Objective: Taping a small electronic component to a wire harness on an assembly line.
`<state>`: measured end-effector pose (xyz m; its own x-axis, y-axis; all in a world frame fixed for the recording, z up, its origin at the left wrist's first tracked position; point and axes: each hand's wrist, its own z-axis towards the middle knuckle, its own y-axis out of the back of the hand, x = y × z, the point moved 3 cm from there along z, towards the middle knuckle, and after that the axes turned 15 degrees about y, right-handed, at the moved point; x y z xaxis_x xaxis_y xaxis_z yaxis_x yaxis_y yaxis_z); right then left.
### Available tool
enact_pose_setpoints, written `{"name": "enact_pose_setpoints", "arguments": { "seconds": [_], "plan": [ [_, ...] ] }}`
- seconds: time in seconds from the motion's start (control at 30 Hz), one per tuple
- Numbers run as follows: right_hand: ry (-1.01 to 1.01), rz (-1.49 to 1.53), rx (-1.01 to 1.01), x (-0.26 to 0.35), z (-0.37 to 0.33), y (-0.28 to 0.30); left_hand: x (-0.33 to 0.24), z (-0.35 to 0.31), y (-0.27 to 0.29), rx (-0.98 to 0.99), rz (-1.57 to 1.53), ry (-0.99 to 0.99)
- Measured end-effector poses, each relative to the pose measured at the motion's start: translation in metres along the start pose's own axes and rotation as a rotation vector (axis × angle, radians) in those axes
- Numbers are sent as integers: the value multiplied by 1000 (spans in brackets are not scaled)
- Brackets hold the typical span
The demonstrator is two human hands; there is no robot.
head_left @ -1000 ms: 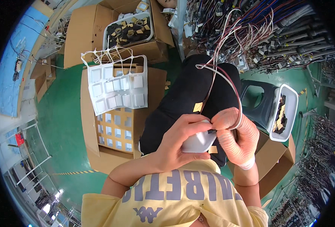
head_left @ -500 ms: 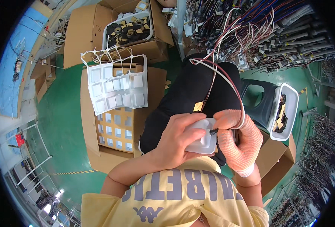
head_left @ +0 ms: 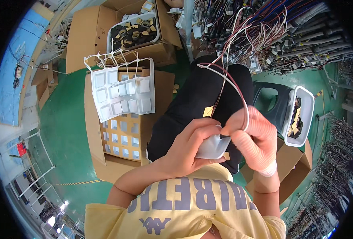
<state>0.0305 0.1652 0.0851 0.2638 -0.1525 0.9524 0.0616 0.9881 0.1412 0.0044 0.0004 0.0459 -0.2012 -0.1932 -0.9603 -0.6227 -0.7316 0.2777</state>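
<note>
My left hand (head_left: 184, 145) is wrapped round a small white plastic housing (head_left: 210, 149) over my lap. My right hand (head_left: 257, 137), in a ribbed orange-pink glove, pinches at the housing's right edge. A small black piece (head_left: 224, 136) shows between its fingertips and the housing. Red and white wires (head_left: 241, 93) loop over this hand and run up to the wire bundles at the far side. What exactly the right fingertips grip is partly hidden. A yellow tag (head_left: 208, 111) lies on my dark trousers, just beyond the left hand.
On my left, a white moulded tray (head_left: 124, 93) rests on a cardboard box (head_left: 94, 131) with a partitioned insert. Beyond it, a box holds a tub (head_left: 159, 36) of black rolls. At right, a white bin (head_left: 310, 117) sits on a dark stool (head_left: 264, 89). Wire bundles (head_left: 304, 44) hang far right.
The housing has tilted in my left hand, so its inside shows less. My right hand has turned and lifted slightly, its fingers closing together, and the wire loop has shifted left.
</note>
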Motion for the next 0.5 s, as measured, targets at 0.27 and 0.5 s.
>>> {"name": "enact_pose_setpoints", "arguments": {
  "seconds": [0.27, 0.5],
  "plan": [
    [-131, 192, 146, -23, 7, -3, 13, -6, -4, 263, -277, 339],
    [-178, 316, 328, -38, 18, 3, 10, -5, -6, 341, -600, 436]
  ]
}}
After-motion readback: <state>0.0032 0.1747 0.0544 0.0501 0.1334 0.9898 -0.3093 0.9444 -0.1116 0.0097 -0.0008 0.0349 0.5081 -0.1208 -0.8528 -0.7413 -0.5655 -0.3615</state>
